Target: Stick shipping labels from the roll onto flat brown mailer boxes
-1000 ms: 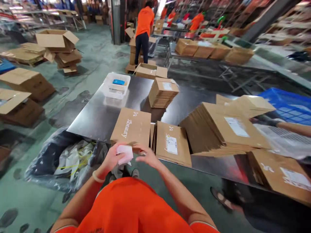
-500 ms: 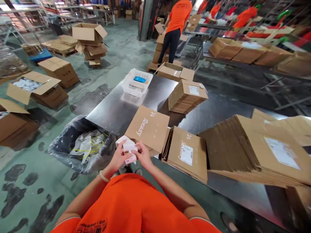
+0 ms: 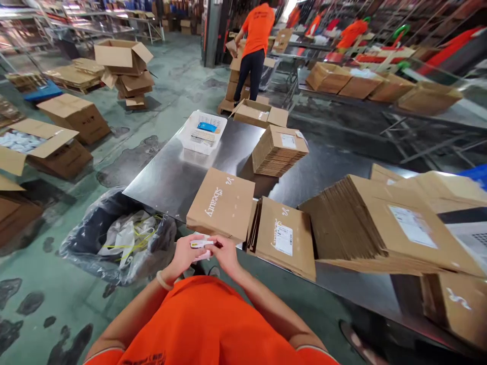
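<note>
In front of my body, at the table's near edge, my left hand [image 3: 184, 255] and my right hand [image 3: 225, 254] hold white printed labels [image 3: 201, 244] between them. The fingers of both are closed on the paper. A little yellow and some pink print show on it; how many pieces there are, I cannot make out. Just beyond my fingers lies a stack of flattened cardboard boxes [image 3: 236, 208] with white lettering. To its right rests another stack of flattened boxes [image 3: 300, 230] bearing a shipping label.
The metal table [image 3: 155, 180] carries a white basket [image 3: 194, 144] with a blue packet [image 3: 207, 126] and more folded cartons [image 3: 281, 152]. A lined waste bin [image 3: 85, 253] stands at its left. Open cartons [image 3: 63, 157] sit on the floor. A person in orange [image 3: 258, 30] stands beyond the table.
The labels, spread open and facing up before, now show as a narrower, tilted shape between my closer hands. The camera view has turned slightly right. The person beyond has raised an arm holding cardboard.
</note>
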`<state>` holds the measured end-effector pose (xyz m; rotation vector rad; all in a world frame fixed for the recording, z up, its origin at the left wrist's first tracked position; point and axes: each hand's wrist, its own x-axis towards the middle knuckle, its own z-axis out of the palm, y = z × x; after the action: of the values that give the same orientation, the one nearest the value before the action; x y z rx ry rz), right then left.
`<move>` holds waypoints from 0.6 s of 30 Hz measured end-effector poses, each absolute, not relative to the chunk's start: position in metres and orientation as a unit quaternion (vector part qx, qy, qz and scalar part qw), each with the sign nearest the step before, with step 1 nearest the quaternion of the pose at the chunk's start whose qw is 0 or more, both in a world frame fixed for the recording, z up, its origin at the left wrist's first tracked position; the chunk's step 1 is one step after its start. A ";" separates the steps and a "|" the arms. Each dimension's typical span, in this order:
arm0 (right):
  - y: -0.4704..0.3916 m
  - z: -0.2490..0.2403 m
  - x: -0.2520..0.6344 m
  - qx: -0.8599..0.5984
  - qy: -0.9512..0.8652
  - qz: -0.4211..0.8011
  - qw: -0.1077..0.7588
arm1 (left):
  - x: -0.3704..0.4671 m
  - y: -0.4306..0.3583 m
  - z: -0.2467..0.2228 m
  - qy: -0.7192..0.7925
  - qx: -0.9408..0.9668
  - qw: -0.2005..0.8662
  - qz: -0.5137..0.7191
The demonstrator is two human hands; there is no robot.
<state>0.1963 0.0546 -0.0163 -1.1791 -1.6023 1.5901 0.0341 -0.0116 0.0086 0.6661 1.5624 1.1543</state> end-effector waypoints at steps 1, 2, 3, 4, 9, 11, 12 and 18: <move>0.053 -0.018 0.199 -0.443 -0.626 0.557 0.319 | 0.035 -0.007 0.006 0.653 0.278 0.512 0.485; 0.053 -0.018 0.202 -0.438 -0.651 0.516 0.345 | 0.035 -0.003 0.003 0.650 0.279 0.511 0.488; 0.057 -0.018 0.205 -0.431 -0.672 0.477 0.368 | 0.035 0.001 -0.001 0.642 0.278 0.521 0.489; 0.065 -0.016 0.207 -0.426 -0.687 0.444 0.386 | 0.035 0.005 -0.005 0.628 0.275 0.544 0.484; 0.169 0.000 0.201 -0.505 -0.707 0.327 0.372 | 0.035 0.025 -0.036 0.544 0.239 0.678 0.433; 0.218 0.004 0.194 -0.559 -0.706 0.296 0.319 | 0.037 0.031 -0.048 0.544 0.226 0.682 0.434; 0.237 0.005 0.191 -0.577 -0.705 0.287 0.297 | 0.037 0.032 -0.053 0.550 0.227 0.677 0.433; 0.237 -0.010 0.171 -0.615 -0.717 0.189 0.270 | 0.017 0.002 -0.075 0.643 0.270 0.581 0.421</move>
<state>0.1713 0.2368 -0.0097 -1.6567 -1.9320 0.5085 0.0171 0.0023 -0.0752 0.6318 1.5019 0.9827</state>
